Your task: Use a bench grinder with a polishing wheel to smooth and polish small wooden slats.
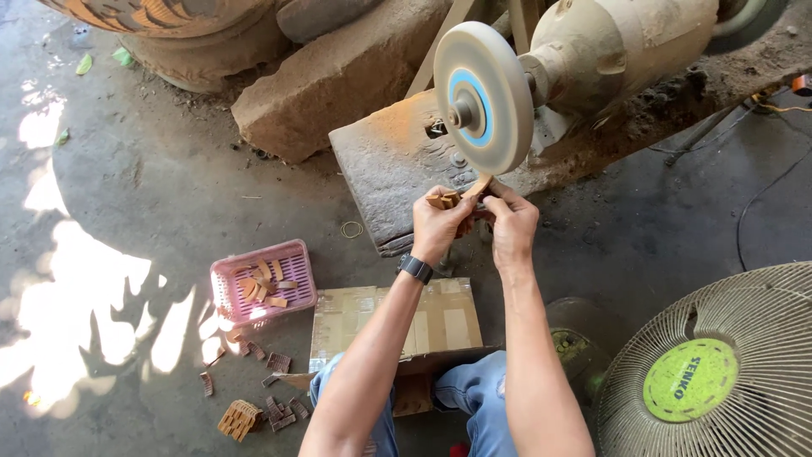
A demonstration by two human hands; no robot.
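Note:
My left hand [440, 223] grips a small bundle of wooden pieces [445, 200] and wears a dark wristwatch [415, 268]. My right hand [510, 222] pinches one thin wooden piece [476, 187] and holds its tip against the lower rim of a round grinding wheel [484, 98]. The wheel is pale with a blue ring around its hub. It is mounted on a dusty bench grinder motor [617, 46]. Both hands are close together, just below the wheel.
A pink plastic basket [263, 283] with wooden pieces sits on the concrete floor at left. Bundled and loose wooden pieces [254, 406] lie below it. A taped cardboard box [396, 326] rests by my knees. A fan [719, 368] stands at lower right. A stone block [338, 76] lies behind.

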